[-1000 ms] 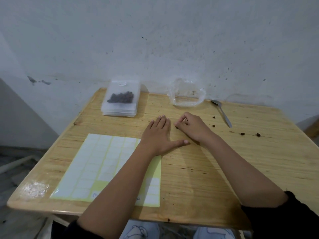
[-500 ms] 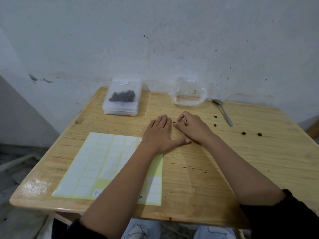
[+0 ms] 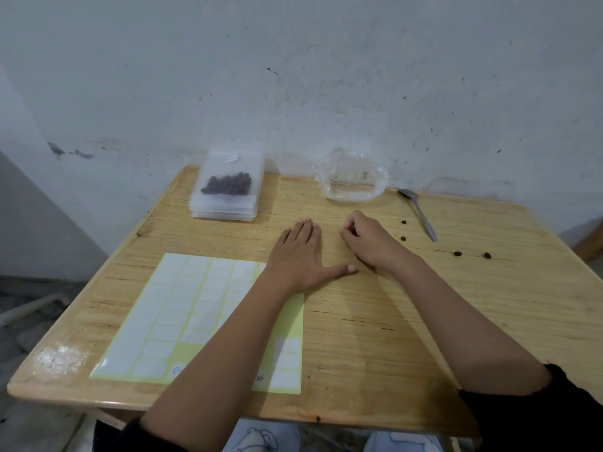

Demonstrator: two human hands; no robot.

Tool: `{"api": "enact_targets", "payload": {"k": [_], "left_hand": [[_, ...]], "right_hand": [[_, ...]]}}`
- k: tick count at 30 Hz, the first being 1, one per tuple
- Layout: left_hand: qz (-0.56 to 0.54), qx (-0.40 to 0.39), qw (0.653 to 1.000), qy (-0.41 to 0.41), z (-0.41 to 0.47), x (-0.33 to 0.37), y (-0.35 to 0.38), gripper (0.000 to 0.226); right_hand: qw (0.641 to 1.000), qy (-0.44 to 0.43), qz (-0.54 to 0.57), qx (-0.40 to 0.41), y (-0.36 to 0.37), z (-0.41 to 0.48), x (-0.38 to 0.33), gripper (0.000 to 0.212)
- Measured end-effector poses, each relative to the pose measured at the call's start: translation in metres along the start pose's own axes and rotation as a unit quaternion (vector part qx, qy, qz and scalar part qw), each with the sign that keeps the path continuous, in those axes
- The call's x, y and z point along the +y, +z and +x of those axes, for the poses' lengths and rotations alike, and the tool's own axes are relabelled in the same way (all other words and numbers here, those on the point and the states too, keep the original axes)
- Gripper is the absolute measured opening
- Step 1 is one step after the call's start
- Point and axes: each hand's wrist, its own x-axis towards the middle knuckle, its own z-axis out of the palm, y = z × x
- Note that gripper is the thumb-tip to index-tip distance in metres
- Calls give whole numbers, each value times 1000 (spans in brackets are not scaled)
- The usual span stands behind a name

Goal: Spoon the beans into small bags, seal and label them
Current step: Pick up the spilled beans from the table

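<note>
Pale wood table (image 3: 424, 321): pushed against a scuffed white wall (image 3: 293, 76); a white powdery smear (image 3: 60, 357) marks the near left corner.
Label sheet (image 3: 182, 314): yellow backing with white stickers, flat on the near left part of the table. Its long axis runs from the near edge toward the wall, leaning a little right. Bare yellow shows in the nearest rows. The left forearm lies across its right side and hides some labels.
Stack of small bags (image 3: 225, 203): far left by the wall, long axis pointing at the wall. The top bag holds dark beans (image 3: 228, 184) bunched in a band across its middle.
Clear plastic bag (image 3: 352, 184): crumpled and open, against the wall right of the stack.
Spoon (image 3: 419, 212): right of the clear bag, bowl toward the wall, handle slanting to the near right.
Loose beans (image 3: 403, 238): two just left of the spoon handle, two more beyond its tip to the right.
Left hand (image 3: 298, 252): flat on the wood, fingers straight and together, thumb spread toward the other hand.
Right hand (image 3: 368, 243): just beside the left, fingers curled with tips gathered at the tabletop; cannot tell whether they pinch anything.
Black sleeve (image 3: 554, 402): on the right arm at the near edge.
</note>
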Motion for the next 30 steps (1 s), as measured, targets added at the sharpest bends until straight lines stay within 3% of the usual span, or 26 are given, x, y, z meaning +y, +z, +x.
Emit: {"api": "enact_targets", "payload": {"k": [6,11,14,18,21,24,30], "left_hand": [[-8,-30,1000,5,13,8,-8,119],[-20,-32,999,-2,31,15,-10,126],[-8,-10,1000,-8,33,17,-2,125],[2,14,1000,-8,33,16,5,123],[1,15,1000,-9,34,15,7,124],[5,13,1000,-8,36,13,9,124],[3,9,1000,-8,36,13,8,124]], "right_hand": [[989,60,134,28,-12,-2,15,11],[945,166,275,63,-24,16,18,29],[919,238,307,61,-31,26,12,28],[974,110,179,90,-23,25,20,28],[986,42,84,136,-14,29,27,27],[986,22,39,159,-12,34,33,19],[987,33,-2,157,-9,36,32,22]]}}
